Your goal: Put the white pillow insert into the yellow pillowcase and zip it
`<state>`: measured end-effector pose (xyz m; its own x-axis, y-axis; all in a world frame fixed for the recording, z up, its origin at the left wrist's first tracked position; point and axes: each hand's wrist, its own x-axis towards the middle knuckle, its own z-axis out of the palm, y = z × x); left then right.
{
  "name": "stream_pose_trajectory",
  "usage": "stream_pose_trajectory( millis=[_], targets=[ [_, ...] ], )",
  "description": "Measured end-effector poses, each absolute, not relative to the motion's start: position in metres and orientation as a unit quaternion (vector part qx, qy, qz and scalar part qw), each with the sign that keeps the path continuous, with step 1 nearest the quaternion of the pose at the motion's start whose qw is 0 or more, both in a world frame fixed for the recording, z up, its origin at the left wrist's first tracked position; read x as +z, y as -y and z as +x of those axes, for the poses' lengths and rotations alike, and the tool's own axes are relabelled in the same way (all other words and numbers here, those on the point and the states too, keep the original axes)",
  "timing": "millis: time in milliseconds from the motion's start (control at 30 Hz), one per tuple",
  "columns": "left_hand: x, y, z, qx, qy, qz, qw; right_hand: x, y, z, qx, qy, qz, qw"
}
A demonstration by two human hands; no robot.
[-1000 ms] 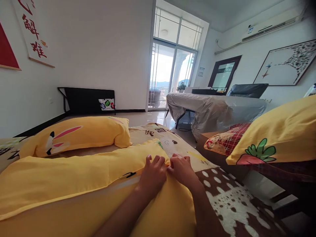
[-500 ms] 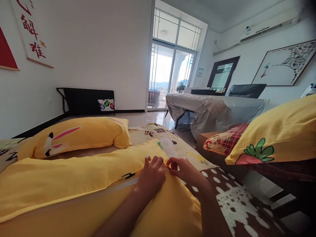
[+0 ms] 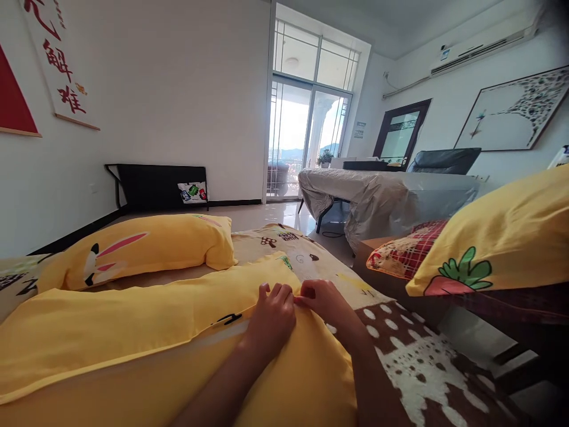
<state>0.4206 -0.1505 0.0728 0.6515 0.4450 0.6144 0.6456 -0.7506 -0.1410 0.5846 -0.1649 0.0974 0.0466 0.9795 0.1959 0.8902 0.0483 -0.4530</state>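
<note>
A yellow fabric cover with a piped edge and a small black print lies spread in front of me, its upper part folded over. My left hand is closed on the cover's edge, the fingers curled into the cloth. Close beside it, my right hand pinches the same edge between thumb and fingers. The hands nearly touch, and the exact bit of edge between the fingertips is hidden. Beyond the cover lies a yellow pillow with a rabbit print.
A brown and cream patterned blanket lies beneath the cover. At the right, a yellow pillow with a carrot print rests over a red plaid cushion. Farther off stand a plastic-draped table and a black folded frame by the wall.
My right hand has shifted slightly left and closed more tightly at the edge, nearer my left hand. My left hand keeps its grip. The view has tilted a little.
</note>
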Motion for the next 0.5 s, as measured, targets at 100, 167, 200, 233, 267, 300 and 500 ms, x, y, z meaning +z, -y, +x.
stream_pose_trajectory(
  millis=[100,167,200,233,267,300,500],
  targets=[
    [0.073,0.151,0.420,-0.289,0.307,-0.891,0.169,0.098,0.168,0.587,0.097,0.701,-0.667,0.234],
    [0.074,0.152,0.419,-0.290,0.309,-0.893,0.150,0.101,0.173,0.589,0.103,0.717,-0.644,0.244],
    [0.074,0.152,0.418,-0.292,0.310,-0.894,0.136,0.103,0.175,0.589,0.108,0.725,-0.633,0.249],
    [0.075,0.153,0.417,-0.296,0.311,-0.895,0.123,0.104,0.177,0.589,0.113,0.731,-0.624,0.253],
    [0.075,0.153,0.417,-0.300,0.314,-0.894,0.111,0.105,0.178,0.589,0.118,0.737,-0.615,0.254],
    [0.076,0.154,0.416,-0.301,0.317,-0.893,0.102,0.105,0.178,0.588,0.122,0.742,-0.608,0.253],
    [0.082,0.161,0.408,-0.220,0.385,-0.890,0.106,0.096,0.170,0.591,0.092,0.761,-0.587,0.259]
  ],
)
